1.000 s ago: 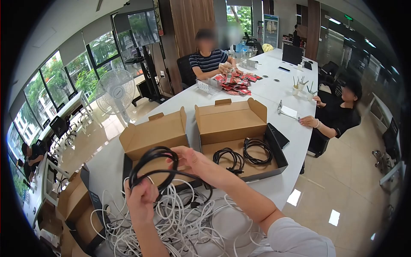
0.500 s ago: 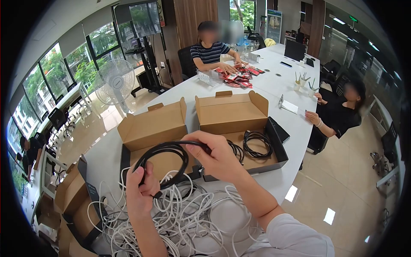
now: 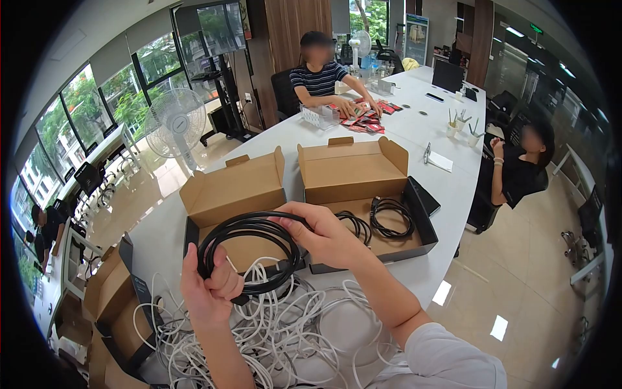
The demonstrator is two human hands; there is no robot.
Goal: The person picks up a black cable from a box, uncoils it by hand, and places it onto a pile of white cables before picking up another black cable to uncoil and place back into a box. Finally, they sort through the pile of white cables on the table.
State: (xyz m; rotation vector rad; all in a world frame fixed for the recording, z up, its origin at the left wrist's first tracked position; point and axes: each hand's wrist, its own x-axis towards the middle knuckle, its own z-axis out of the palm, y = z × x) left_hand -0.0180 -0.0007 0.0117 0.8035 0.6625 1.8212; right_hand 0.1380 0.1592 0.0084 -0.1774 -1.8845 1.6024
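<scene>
A black cable is wound into a coil of several loops between my hands. My left hand is closed round the coil's left side, with a black plug end hanging just below the fingers. At the coil's upper right, my right hand pinches the cable. Beneath both hands lies a tangled heap of white cables. Behind the coil stands an open cardboard box. To its right, another open box holds two coiled black cables.
A third open box stands at the left table edge. Across the white table, a person in a striped shirt handles red packets. Another person sits at the right, near cups of pens.
The black coil has become fuller, with more loops gathered in my left hand. The seated person on the right has drawn their hands back from the table edge.
</scene>
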